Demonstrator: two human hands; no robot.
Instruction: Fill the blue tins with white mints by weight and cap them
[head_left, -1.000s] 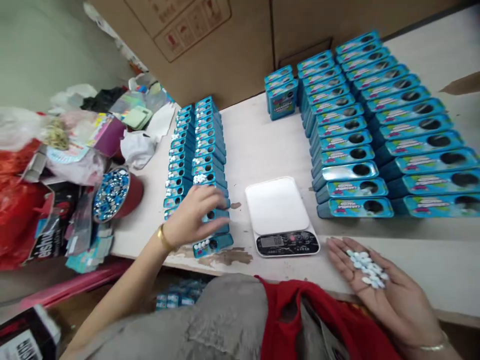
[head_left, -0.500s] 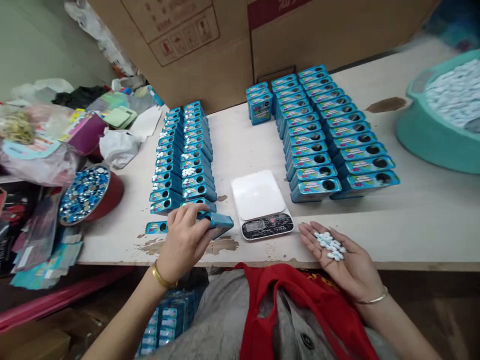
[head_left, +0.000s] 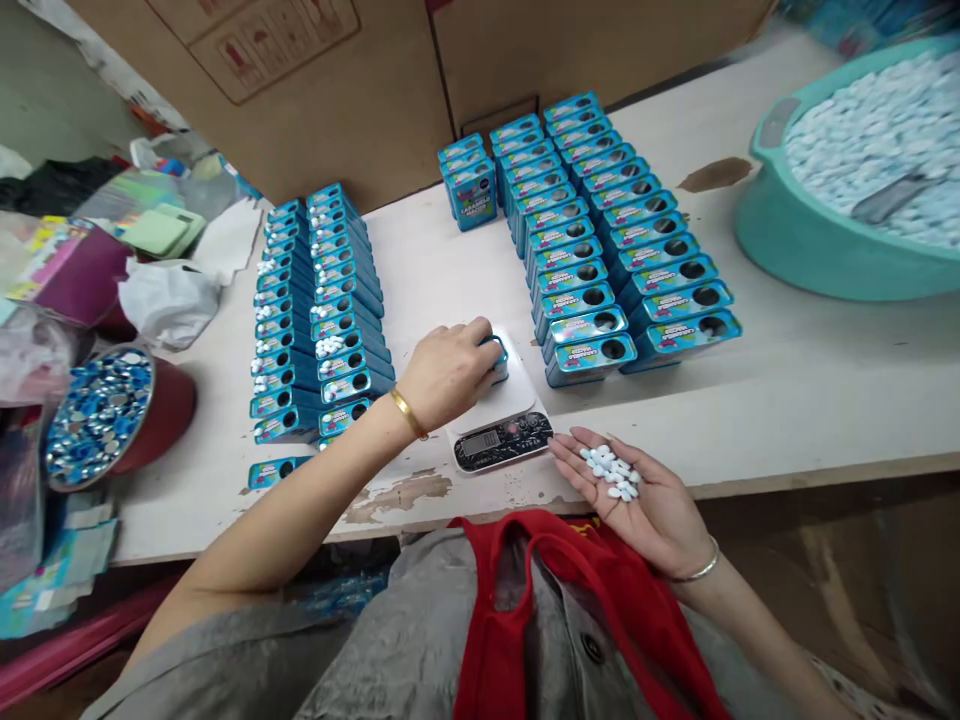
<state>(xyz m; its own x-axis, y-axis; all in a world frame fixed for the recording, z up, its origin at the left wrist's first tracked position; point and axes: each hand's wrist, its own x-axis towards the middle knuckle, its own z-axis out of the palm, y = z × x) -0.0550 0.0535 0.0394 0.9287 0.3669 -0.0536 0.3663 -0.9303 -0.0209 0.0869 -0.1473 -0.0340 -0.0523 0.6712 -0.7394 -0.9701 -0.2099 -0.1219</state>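
My left hand [head_left: 450, 372] is closed around a small blue tin [head_left: 501, 362], mostly hidden by my fingers. It holds the tin over the white plate of a kitchen scale [head_left: 504, 442], whose display is lit; I cannot tell whether the tin rests on it. Palm up at the table's front edge, my right hand [head_left: 652, 515] carries a small heap of white candies [head_left: 611, 472] on its outstretched fingers and palm. That hand is just right of the scale's display.
Two rows of blue tins [head_left: 352, 330] stand left, several with candies on top. More tins [head_left: 592, 355] with round dark openings stand right. A turquoise tub [head_left: 825, 260] of candies holds a scoop. A red bucket [head_left: 169, 410] of shiny pieces is at left; cardboard boxes [head_left: 390, 90] stand behind.
My left hand has carried the blue tin from the table's front left up and right to the scale. The right hand still holds the candies palm up. The view has shifted to the right.
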